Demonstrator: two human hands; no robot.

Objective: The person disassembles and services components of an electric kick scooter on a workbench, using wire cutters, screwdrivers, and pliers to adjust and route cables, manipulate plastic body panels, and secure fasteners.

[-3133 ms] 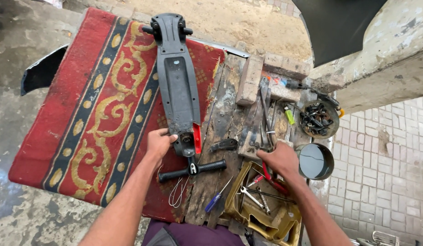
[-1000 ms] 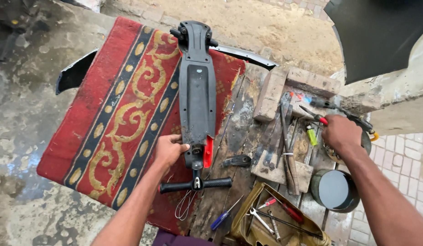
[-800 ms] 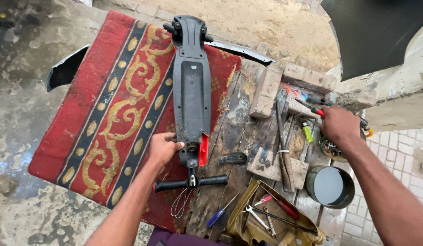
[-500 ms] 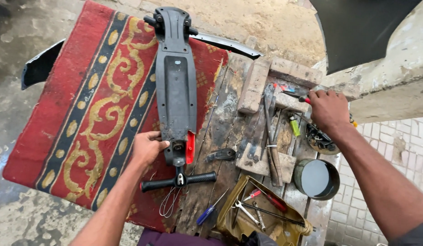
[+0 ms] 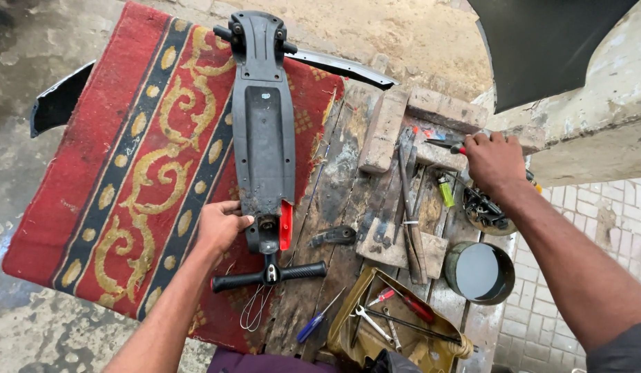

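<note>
A black kick scooter (image 5: 264, 131) lies upside down along a red and gold patterned rug (image 5: 127, 166), its handlebar (image 5: 269, 274) nearest me. My left hand (image 5: 220, 226) rests against the near left side of the scooter's deck, beside a red part (image 5: 286, 225). My right hand (image 5: 494, 160) is at the far right of the wooden bench (image 5: 334, 193), fingers closed around a red-handled tool (image 5: 441, 144) lying among the clutter there.
Metal tools and files (image 5: 403, 200) lie on the bench beside wooden blocks (image 5: 384, 130). A bowl of small parts (image 5: 488, 211), a round tin of dark liquid (image 5: 479, 271), and a yellow tray of screwdrivers and spanners (image 5: 396, 328) stand on the right. A blue screwdriver (image 5: 317, 319) lies near me.
My right hand left the yellow tray near me and reached to the far right of the bench, closing on the red-handled tool. My left hand stayed on the scooter.
</note>
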